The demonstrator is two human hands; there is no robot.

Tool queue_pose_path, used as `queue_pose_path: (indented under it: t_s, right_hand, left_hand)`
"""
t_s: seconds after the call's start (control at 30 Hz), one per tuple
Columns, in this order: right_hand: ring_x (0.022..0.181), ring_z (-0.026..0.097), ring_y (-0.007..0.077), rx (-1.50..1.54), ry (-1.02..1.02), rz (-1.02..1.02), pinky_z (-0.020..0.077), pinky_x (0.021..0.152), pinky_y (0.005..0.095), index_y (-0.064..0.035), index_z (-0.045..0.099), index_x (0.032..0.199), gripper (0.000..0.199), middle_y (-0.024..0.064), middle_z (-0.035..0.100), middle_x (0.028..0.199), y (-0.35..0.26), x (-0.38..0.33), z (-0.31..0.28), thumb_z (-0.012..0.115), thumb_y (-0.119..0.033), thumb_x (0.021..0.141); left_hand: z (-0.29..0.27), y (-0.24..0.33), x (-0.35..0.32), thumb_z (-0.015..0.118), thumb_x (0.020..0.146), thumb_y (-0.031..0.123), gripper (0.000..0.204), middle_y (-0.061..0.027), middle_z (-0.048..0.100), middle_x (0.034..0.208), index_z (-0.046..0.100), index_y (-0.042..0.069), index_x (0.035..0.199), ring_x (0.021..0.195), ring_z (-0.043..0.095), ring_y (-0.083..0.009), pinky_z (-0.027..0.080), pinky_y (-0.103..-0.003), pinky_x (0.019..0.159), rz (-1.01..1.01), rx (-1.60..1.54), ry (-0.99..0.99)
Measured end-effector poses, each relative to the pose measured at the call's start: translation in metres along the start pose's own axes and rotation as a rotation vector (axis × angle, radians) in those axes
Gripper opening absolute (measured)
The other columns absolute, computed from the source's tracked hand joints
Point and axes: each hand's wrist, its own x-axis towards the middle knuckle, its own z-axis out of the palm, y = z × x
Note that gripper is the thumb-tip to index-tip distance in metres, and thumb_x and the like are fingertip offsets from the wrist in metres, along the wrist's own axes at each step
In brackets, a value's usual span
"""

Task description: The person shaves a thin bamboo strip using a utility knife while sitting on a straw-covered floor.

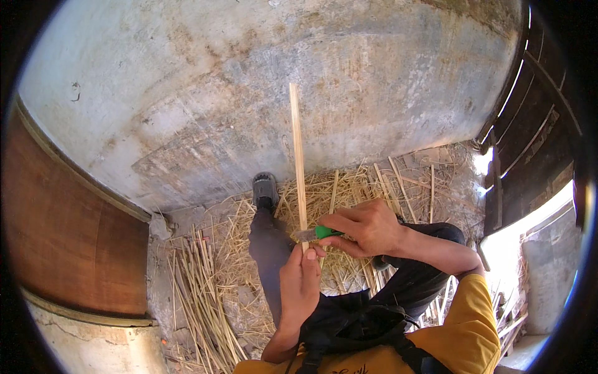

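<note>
Pinching the wooden strip (298,156) at its near end, the left hand (300,283) seemingly steadies it. The right hand (370,230) grips the knife (325,232), blade (306,235) crosswise.

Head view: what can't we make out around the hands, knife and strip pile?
All in the head view:
- Pale strip: near end covered by the fingers of the left hand.
- Green-handled knife: rest of its handle hidden inside the right hand.
- Blade: too small to tell whether it bites into the strip.
- Strip pile: near ends lost at the yellow shirt.
</note>
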Motion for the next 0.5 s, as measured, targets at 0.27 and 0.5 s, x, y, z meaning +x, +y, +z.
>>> queue_pose_path:
  t_s: [0.27, 0.5]
  right_hand:
    - [0.055, 0.067, 0.0241, -0.004, 0.022, 0.019, 0.0516, 0.046, 0.0375, -0.014, 0.069, 0.11, 0.032, 0.0031, 0.071, 0.081, -0.002, -0.001, 0.001, 0.074, -0.039, 0.091]
    - [0.054, 0.067, 0.0256, -0.042, 0.008, 0.064, 0.051, 0.044, 0.0376, -0.013, 0.069, 0.109, 0.033, 0.0048, 0.071, 0.081, -0.002, 0.001, 0.002, 0.07, -0.043, 0.095]
  left_hand:
    - [0.003, -0.005, 0.002, 0.042, 0.113, 0.022, 0.024, 0.0094, 0.037, 0.063, 0.056, 0.004, 0.104, 0.051, 0.03, 0.0011, 0.021, -0.021, 0.046, 0.032, -0.08, -0.021]
    - [0.005, -0.007, 0.003, 0.042, 0.113, 0.023, 0.026, 0.0096, 0.036, 0.063, 0.053, 0.005, 0.099, 0.052, 0.029, 0.0005, 0.021, -0.022, 0.046, 0.078, -0.01, 0.006]
